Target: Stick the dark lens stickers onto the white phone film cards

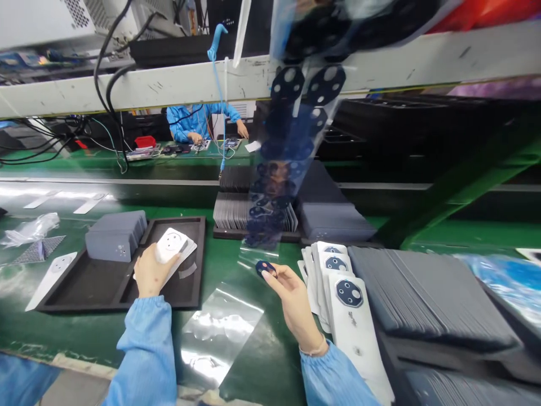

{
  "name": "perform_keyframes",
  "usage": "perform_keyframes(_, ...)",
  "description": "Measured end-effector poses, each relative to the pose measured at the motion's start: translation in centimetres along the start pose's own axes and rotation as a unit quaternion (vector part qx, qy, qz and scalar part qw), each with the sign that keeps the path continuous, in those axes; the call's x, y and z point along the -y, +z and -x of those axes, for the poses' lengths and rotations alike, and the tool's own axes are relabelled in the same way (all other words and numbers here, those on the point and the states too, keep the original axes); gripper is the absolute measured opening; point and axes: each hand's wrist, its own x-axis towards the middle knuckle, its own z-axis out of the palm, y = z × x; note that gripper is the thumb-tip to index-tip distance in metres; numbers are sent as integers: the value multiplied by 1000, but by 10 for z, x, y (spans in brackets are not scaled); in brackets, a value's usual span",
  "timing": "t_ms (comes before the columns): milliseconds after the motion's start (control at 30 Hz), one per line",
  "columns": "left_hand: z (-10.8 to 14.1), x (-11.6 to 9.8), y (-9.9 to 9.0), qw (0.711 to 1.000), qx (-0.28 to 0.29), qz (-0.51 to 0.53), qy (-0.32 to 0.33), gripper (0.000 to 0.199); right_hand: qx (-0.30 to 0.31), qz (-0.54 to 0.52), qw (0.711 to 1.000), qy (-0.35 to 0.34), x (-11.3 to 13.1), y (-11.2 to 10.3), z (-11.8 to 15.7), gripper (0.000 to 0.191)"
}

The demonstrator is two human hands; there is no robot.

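My left hand (pixel 153 269) grips a small stack of white panels (pixel 172 242) with round camera cutouts, over the right compartment of a black tray (pixel 202 265). Between the thumb and fingers of my right hand (pixel 291 299) is a dark oval camera cover (pixel 262 268) with holes. Just above it, a clear strip (pixel 296 132) carrying similar dark covers hangs down from the shelf. Right of my right hand lie overlapping white panels (pixel 355 332) with dark covers on them.
Grey panels (pixel 112 239) stand in the tray's left compartment. More grey panels fill trays at the back (pixel 230 211) and right (pixel 435 299). Clear film (pixel 222 332) lies between my hands. A white beam (pixel 169 84) crosses above; beyond it a person in blue (pixel 190 121) works.
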Motion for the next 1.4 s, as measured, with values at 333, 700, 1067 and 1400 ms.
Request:
perform_keyframes(333,64,-70,19,816,366,445,44,63,-50,-8,997,-62,5,3,1,40)
perform_keyframes(700,120,-87,55,817,346,441,133,37,-20,111,994,-2,5,1,12,27)
perform_keyframes(1067,132,-87,57,803,340,436,221,33,-61,173,983,-16,3,9,17,27)
perform_keyframes(1400,133,-86,57,803,342,430,231,32,-59,178,982,-1,4,10,18,27)
